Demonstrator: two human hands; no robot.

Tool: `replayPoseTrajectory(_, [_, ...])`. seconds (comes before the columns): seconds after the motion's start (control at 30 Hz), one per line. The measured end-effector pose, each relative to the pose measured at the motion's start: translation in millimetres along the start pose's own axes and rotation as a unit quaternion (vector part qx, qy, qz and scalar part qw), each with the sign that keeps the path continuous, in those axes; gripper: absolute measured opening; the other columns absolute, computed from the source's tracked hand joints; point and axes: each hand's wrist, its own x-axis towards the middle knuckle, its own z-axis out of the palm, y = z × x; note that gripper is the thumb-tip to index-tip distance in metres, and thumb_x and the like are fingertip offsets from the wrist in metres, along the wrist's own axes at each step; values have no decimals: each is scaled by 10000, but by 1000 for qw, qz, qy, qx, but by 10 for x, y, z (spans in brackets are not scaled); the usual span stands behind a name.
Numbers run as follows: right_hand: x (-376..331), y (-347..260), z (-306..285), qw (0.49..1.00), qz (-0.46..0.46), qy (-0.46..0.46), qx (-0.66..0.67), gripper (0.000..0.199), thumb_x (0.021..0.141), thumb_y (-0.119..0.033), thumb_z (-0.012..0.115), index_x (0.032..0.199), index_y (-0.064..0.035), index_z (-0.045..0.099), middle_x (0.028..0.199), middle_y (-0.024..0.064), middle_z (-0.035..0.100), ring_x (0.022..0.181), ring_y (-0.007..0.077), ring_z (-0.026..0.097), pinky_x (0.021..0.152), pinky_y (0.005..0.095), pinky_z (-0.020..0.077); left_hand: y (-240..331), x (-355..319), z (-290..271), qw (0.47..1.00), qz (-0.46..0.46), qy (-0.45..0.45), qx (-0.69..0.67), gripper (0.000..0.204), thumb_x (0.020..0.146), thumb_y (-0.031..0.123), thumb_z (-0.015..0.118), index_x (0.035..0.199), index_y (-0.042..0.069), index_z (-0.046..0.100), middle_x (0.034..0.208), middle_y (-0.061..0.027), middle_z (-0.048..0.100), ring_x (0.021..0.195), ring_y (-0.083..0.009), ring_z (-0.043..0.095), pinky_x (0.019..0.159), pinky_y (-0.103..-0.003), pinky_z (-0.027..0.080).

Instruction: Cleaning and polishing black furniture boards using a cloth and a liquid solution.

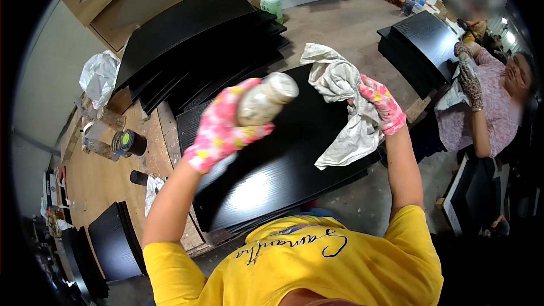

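My left hand (pixel 222 126), in a pink and yellow patterned glove, is closed round a clear jar (pixel 262 102) with a whitish lid, tilted up to the right. The jar is slightly blurred, and its contents are hard to make out. In my right hand (pixel 384 105), gloved the same way, a crumpled white rag (pixel 338 82) is gripped, its lower end hanging loose. Both hands are above a glossy black wood-grain panel (pixel 283 175), which lies on top of several similar panels in front of me.
Tall stacks of black panels (pixel 181 39) fill the far left, with a green-capped bottle (pixel 271 4) beside them. Jars (pixel 129 143) and a white plastic bag (pixel 100 78) are at left. To the right, another person (pixel 481 96) stands by more panels (pixel 422 45).
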Motion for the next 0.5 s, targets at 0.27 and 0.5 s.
replayPoseTrajectory(0.27, [14, -47, 108, 988, -30, -62, -139, 510, 940, -220, 652, 1357, 39, 516, 1207, 85, 644, 1077, 115, 578, 959, 265, 446, 300, 704, 502, 937, 116, -99, 315, 768, 638, 228, 843, 1340, 161, 537, 1086, -69, 628, 956, -278, 593, 790, -409, 473])
replayPoseTrajectory(0.5, [117, 91, 202, 993, -15, -61, -104, 449, 950, -204, 635, 1326, 23, 545, 1218, 66, 638, 1090, 102, 578, 948, 258, 455, 267, 674, 476, 924, 105, -89, 358, 777, 614, 208, 842, 1331, 160, 549, 1119, -63, 624, 984, -268, 591, 812, -411, 465])
